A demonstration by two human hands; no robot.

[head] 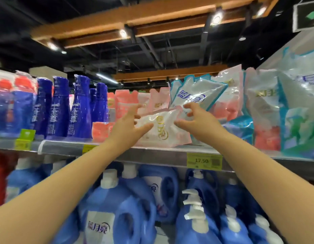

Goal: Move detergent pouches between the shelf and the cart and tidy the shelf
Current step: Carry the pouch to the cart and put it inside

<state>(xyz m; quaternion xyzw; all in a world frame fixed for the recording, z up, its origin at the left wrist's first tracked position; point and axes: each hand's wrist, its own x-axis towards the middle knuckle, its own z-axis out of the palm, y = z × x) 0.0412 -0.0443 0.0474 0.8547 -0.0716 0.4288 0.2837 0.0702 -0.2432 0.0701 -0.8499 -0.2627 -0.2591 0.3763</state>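
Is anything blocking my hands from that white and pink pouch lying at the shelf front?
Nothing visible does. The left hand and right hand flank the white and pink pouch directly, fingers spread; the teal pouch leans behind it.

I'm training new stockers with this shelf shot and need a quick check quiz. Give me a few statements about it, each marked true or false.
1. The left hand and the right hand both reach to a white-and-pink pouch lying on the upper shelf. True.
2. The yellow price tag on the shelf edge reads 27.50. False: it reads 17.50.
3. Dark blue bottles stand upright to the left of the pouches. True.
4. Below that shelf, the stock is red pouches. False: blue pump jugs stand there.
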